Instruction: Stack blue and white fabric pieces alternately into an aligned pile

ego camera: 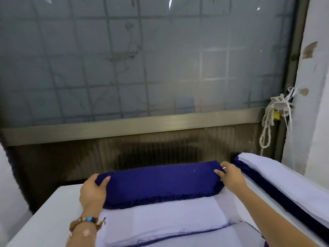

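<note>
Your left hand (92, 190) curls round the left end of the blue fabric piece (160, 182), thumb on top, and your right hand (229, 177) pinches its right end. That piece lies across the far part of the white fabric piece (160, 216) topping the pile on the counter (49, 216). A blue edge (178, 237) peeks out lower down, on the near side. Just right lies another blue and white stack (284, 186).

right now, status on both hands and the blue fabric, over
Left hand grips left end of blue fabric, right hand its right end. It lies across far edge of white fabric. Nothing blocking; blue-and-white stack sits apart, right.
</note>
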Motion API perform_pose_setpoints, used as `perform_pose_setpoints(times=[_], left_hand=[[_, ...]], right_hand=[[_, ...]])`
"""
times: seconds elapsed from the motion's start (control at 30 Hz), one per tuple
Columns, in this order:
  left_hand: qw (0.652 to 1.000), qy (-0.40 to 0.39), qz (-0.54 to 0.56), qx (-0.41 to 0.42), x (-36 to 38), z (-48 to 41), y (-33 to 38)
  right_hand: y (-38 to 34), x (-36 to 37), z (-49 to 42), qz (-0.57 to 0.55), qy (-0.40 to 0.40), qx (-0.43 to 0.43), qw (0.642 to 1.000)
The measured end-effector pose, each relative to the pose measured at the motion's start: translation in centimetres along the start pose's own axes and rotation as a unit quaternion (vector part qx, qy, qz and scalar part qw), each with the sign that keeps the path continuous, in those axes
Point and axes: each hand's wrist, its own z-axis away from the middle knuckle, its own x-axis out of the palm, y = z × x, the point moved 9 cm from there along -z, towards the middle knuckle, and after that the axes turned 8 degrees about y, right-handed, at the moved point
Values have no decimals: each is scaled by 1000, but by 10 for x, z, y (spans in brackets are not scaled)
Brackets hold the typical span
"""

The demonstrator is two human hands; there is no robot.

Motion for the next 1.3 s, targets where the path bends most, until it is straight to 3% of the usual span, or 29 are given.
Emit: perform_pose_setpoints(times=[0.1, 0.2, 0.3, 0.57, 0.8, 1.0, 1.3], left_hand=[[988, -39, 148, -13, -23, 6, 8], [980, -47, 192, -17, -52, 17, 11], [986, -46, 161, -8, -75, 31, 3], [995, -71, 51, 38, -112, 92, -25], [992, -104, 2, 67, -113, 127, -49], [995, -98, 22, -22, -112, 133, -73], [995, -95, -5, 14, -116, 137, -72]], right_hand=[[2, -17, 9, -98, 14, 31, 995], [6, -32, 29, -161, 24, 42, 986], [12, -45, 58, -187, 20, 40, 981], [38, -69, 131, -126, -33, 32, 991], [58, -72, 165, -69, -34, 1, 997], [61, -71, 174, -108, 0, -10, 994], [55, -69, 176, -55, -10, -64, 996]])
